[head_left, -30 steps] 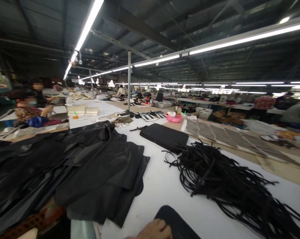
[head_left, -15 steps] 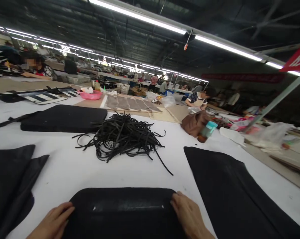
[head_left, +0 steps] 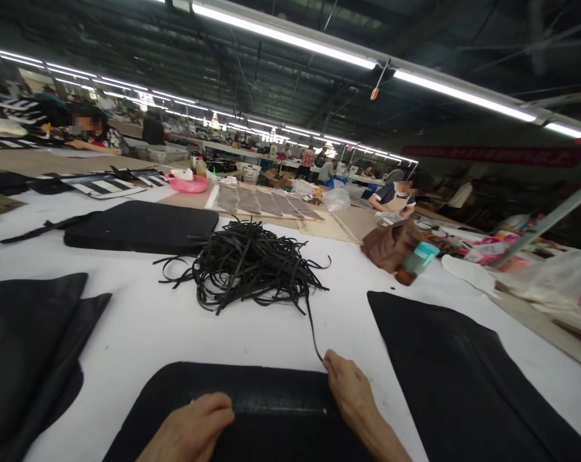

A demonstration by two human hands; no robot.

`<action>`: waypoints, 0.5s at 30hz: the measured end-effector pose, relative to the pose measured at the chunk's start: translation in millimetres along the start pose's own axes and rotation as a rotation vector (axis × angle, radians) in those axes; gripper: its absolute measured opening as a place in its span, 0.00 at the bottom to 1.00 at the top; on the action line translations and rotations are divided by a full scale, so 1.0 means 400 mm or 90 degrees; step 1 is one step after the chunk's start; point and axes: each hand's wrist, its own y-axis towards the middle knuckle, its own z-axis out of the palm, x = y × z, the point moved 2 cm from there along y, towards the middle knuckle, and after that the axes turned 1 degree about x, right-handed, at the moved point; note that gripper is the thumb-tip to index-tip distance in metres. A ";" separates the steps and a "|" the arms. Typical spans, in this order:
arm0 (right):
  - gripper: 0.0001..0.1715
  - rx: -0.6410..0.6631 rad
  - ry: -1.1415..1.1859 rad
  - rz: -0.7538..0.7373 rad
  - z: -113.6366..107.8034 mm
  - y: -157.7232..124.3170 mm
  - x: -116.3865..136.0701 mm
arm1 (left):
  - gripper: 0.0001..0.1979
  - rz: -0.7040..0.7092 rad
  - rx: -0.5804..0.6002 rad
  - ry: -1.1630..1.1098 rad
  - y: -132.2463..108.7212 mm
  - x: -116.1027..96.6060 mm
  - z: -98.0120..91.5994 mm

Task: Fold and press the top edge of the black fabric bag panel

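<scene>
A black leather-like panel [head_left: 271, 410] with rounded corners lies on the white table in front of me. My left hand [head_left: 194, 423] rests over its left half, fingers bent together; whether anything is pinched under them is hidden. At the panel's upper right corner, my right hand [head_left: 345, 385] pinches the loose end of a thin black strip [head_left: 312, 330]. That strip trails back into a tangled heap of black strips [head_left: 256, 263] beyond the panel.
Black sheets [head_left: 34, 346] lie at left, and another black panel [head_left: 463, 366] at right. Behind are a stack of black pieces [head_left: 140, 228], a pink basin [head_left: 189, 184], a brown bag [head_left: 386, 246] and a teal-capped bottle [head_left: 418, 263]. Co-workers sit farther off.
My right hand has left the panel's edge and taken the end of a strip. My left hand has moved right, from the panel's left edge onto its surface.
</scene>
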 end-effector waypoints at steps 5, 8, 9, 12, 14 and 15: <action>0.15 0.161 0.135 -0.083 -0.021 -0.155 0.075 | 0.20 0.005 0.062 -0.159 0.077 -0.085 0.044; 0.15 0.227 0.198 -0.153 -0.039 -0.215 0.104 | 0.20 -0.038 0.163 -0.233 0.104 -0.106 0.076; 0.16 0.232 0.215 -0.162 -0.046 -0.228 0.106 | 0.18 -0.061 0.210 -0.250 0.107 -0.106 0.082; 0.18 0.222 0.247 -0.146 -0.065 -0.240 0.084 | 0.10 -0.158 0.289 -0.270 0.095 -0.084 0.069; 0.20 0.217 0.260 -0.105 -0.072 -0.232 0.058 | 0.08 -0.230 0.273 -0.264 0.073 -0.055 0.040; 0.20 0.212 0.269 -0.082 -0.073 -0.224 0.046 | 0.08 -0.268 0.256 -0.260 0.059 -0.037 0.024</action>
